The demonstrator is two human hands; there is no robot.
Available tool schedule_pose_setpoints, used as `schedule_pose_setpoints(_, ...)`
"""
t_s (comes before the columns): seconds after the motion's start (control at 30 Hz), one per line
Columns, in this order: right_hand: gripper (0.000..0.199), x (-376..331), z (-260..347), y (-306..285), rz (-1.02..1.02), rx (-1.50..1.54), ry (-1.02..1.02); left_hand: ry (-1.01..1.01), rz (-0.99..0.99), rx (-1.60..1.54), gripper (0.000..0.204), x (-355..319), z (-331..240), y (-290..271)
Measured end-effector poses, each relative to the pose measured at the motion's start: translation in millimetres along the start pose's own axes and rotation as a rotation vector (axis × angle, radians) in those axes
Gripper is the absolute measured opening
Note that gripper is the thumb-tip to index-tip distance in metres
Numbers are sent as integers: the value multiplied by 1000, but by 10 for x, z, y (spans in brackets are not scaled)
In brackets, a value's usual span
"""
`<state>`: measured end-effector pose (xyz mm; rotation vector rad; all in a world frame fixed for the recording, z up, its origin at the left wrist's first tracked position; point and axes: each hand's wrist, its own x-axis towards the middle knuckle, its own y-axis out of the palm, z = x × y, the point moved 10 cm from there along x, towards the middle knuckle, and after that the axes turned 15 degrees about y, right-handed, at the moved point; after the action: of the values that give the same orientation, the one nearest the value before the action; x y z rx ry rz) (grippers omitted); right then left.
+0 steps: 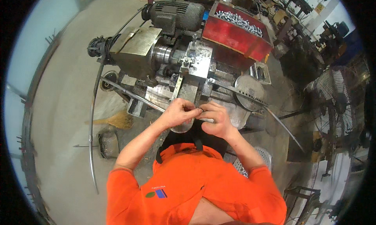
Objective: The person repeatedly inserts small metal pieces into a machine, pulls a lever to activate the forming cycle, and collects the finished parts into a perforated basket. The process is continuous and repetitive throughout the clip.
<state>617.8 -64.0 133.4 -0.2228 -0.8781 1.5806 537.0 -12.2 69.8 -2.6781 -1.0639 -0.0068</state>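
Observation:
In front of the lathe-like machine [162, 54], my left hand [179, 113] and my right hand [217, 119] meet at their fingertips. Both are closed in a pinch around something small and dark, mostly covered by the fingers, whose kind I cannot make out. Just beyond them lies the machine's flat metal slide, with a tool block [199, 60] on it. The round metal spindle [162, 53] is farther off to the left. A long metal bar [135, 95] slants from the left toward my left hand.
Behind the machine sits an electric motor [176, 15]. A red bin [235, 35] at the back right holds many small shiny metal parts [239, 22]. A round metal disc [248, 88] lies to the right. On the floor are a broom [117, 120], a dustpan [108, 143] and a fan [333, 95].

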Motion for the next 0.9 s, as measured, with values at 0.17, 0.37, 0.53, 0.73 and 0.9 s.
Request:
schedule_pose_setpoints(0.17, 24, 659, -7, 197, 145, -267, -20, 14, -120, 285, 27, -212, -144, -833)
schedule_pose_setpoints(0.37, 25, 2027, -543, 639, 134, -712, 160, -176, -652, 721, 32, -1690, -150, -2652)
schedule_pose_setpoints(0.53, 24, 2406, -1083, 933, 188, -698, 317, -572, -692, 1151, 34, -3066, 63, -3015)
schedule_pose_setpoints(0.73, 15, 2420, -810, 1016, 341, -443, 11, -719, -729, 913, 40, -3553, 687, -2539)
schedule_pose_setpoints(0.9, 18, 2505, -859, 912, 139, -591, 212, -828, -655, 1097, 30, -3566, 855, -2740)
